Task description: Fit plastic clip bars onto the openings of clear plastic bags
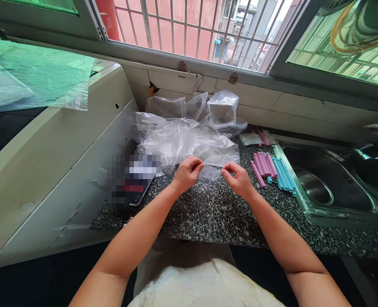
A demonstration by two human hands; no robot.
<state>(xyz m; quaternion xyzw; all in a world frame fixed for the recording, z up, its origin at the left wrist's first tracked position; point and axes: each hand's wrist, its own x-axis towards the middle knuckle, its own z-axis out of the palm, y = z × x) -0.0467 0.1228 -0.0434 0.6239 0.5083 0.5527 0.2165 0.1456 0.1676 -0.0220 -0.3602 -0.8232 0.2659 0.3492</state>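
At twelve o'clock, above the speckled black stone bench (204,217), your left hand (188,174) and right hand (237,180) pinch thin clear plastic film (211,172) in narrow grips, apparently to spread it between them.

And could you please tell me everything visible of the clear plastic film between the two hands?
The thin, clear plastic film looks glossy and slightly wrinkled, with a curved lower edge. It spans the gap between the pinching fingertips of the left hand and right hand, over the dark speckled countertop, in front of the crumpled clear plastic heap. Whether it joins that heap is unclear.
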